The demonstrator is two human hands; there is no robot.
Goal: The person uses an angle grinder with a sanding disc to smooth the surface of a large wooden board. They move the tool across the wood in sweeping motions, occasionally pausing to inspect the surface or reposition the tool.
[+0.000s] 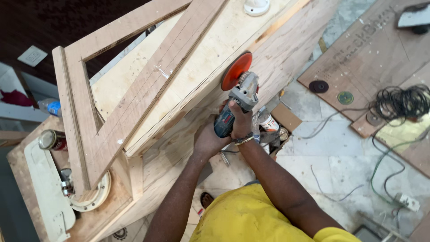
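Orange sanding disc (236, 70) of the grinder (236, 104) meets the edge of the long plywood panel (210, 49), near the middle of the scene, on the panel's right-hand side. The disc stands tilted, its lower rim against the wood; exact contact line hidden by the disc itself.

Judgement on the step: sanding an edge like this goes best with the disc held at a shallow, steady angle, light pressure, and an even travel along the edge so no hollow is cut. Both hands on the tool body help keep it from kicking sideways.

Grip, right hand (240, 120): fingers wrapped fully round the blue-grey body of the grinder, just behind the head; a bracelet (244, 140) sits on the wrist. Grip, left hand (207, 140): curled round the rear of the grinder body, touching the right hand. Both closed tight on the tool, no gap visible.

Round about: a wooden frame (89, 130) lies on top of the panel, to the left. A can (50, 139) stands at the far left on the desk (27, 179). A spray can (268, 122) stands just right of the hands. Tangled cables (401, 102) lie on the floor (331, 152), right side. Yellow shirt (251, 215) near bottom edge.
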